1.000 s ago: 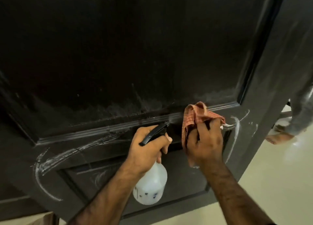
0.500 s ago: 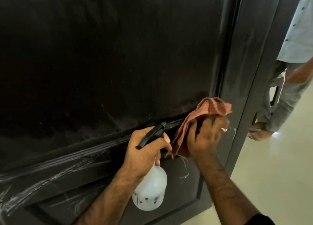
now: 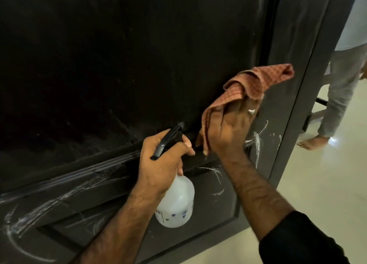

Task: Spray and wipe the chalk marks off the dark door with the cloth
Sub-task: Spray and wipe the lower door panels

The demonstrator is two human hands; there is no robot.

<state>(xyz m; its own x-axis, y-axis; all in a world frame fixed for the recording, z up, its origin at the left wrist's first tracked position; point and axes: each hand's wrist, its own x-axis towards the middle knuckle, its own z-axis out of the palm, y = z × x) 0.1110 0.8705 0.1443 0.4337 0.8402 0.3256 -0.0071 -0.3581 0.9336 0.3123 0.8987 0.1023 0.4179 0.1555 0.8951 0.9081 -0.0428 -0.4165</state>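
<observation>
Chalk [image 3: 257, 144] lay at four o'clock from our right hand [image 3: 228, 132], which gripped the cloth [image 3: 248, 85]; its streak ran vertically on the door [image 3: 119, 65]. Our left hand [image 3: 160, 164] gripped the bottle [image 3: 176, 204], farther away.

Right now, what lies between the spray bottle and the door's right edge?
In the head view, white chalk marks lie on the dark door between the spray bottle and its right edge, crossed by the right forearm.

A second person [image 3: 341, 81] stands barefoot on the pale floor [image 3: 317, 184] — grey trousers, light shirt.
</observation>
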